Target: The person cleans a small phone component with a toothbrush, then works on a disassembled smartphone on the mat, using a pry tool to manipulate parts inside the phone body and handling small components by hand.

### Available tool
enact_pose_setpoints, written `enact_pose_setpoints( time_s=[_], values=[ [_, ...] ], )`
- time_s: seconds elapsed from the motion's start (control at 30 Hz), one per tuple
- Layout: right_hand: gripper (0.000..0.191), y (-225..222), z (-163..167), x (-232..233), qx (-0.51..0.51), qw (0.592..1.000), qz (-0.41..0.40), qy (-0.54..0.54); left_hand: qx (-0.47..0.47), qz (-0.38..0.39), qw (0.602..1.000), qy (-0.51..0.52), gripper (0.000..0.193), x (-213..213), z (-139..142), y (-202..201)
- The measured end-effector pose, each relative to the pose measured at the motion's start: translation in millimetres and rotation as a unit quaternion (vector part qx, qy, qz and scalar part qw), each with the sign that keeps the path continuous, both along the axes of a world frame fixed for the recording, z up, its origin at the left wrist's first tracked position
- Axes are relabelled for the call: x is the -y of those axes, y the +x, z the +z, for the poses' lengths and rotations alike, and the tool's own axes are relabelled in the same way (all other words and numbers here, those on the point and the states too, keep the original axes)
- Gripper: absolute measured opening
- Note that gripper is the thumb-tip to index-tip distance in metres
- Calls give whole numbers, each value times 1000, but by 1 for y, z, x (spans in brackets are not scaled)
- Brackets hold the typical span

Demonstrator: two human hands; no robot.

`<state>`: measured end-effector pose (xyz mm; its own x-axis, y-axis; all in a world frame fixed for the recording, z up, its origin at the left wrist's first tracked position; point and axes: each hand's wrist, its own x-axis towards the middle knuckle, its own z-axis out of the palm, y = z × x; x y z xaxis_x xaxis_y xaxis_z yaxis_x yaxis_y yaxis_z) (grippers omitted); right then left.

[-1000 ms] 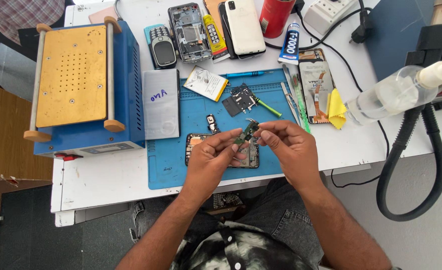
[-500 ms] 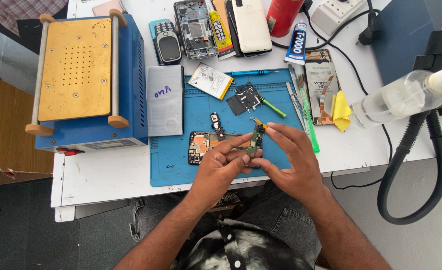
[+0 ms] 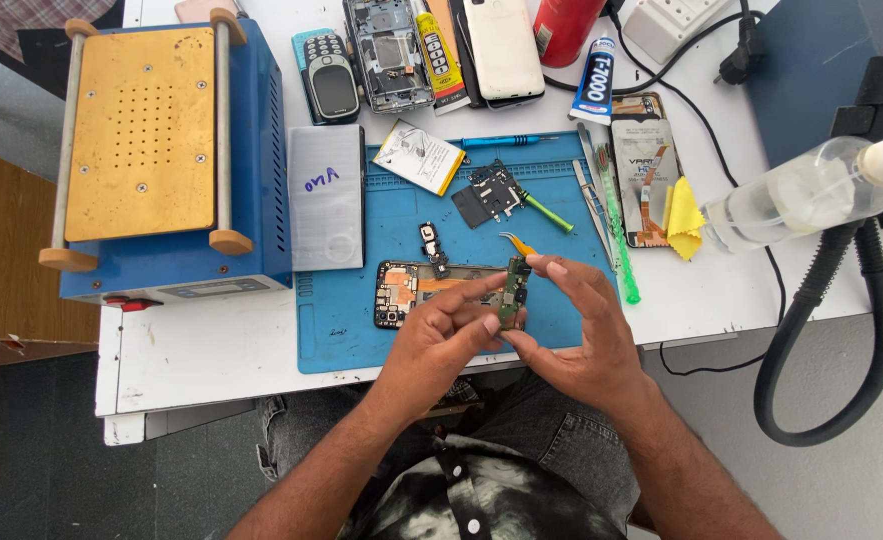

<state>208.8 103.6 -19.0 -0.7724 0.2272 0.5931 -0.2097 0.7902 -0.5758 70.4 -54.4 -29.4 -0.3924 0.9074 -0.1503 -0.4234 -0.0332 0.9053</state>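
Both hands meet over the front of a blue work mat (image 3: 361,330). My left hand (image 3: 446,335) and my right hand (image 3: 576,325) together pinch a small green circuit board (image 3: 511,290), held upright between their fingertips. Yellow-tipped tweezers (image 3: 517,243) poke out just above the board, by my right hand's fingers. Under the hands lies an opened phone body (image 3: 411,288) with copper-coloured insides, partly hidden by my left fingers. A small black part (image 3: 429,240) rests on the mat behind it.
A blue heating machine with a brass plate (image 3: 141,140) fills the left. A grey metal slab (image 3: 326,195), a battery (image 3: 418,156), a dark board (image 3: 489,192), green tool (image 3: 616,235), glue tube (image 3: 595,80), phones (image 3: 391,40), a clear bottle (image 3: 801,195) and a black hose (image 3: 831,340) lie around.
Both hands have come down and nearer to me with the small board, from above the mat's middle to over the opened phone. The view has shifted slightly.
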Motion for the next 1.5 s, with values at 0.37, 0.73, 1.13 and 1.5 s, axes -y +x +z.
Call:
enact_pose_setpoints(
  time_s=[0.37, 0.73, 1.13, 1.5],
  values=[
    [93, 4, 5, 1, 29, 999, 12, 25, -188, 61, 978, -73, 28, -17, 20, -26],
    [74, 11, 8, -6, 61, 998, 15, -26, -330, 117, 934, -65, 16, -16, 20, -23],
    [39, 7, 2, -16, 216, 976, -37, -1, -698, 72, 710, -60, 35, 10, 0, 2],
    [42, 7, -2, -14, 240, 970, -41, 13, -703, 57, 704, -82, 34, 10, -4, 3]
  ],
)
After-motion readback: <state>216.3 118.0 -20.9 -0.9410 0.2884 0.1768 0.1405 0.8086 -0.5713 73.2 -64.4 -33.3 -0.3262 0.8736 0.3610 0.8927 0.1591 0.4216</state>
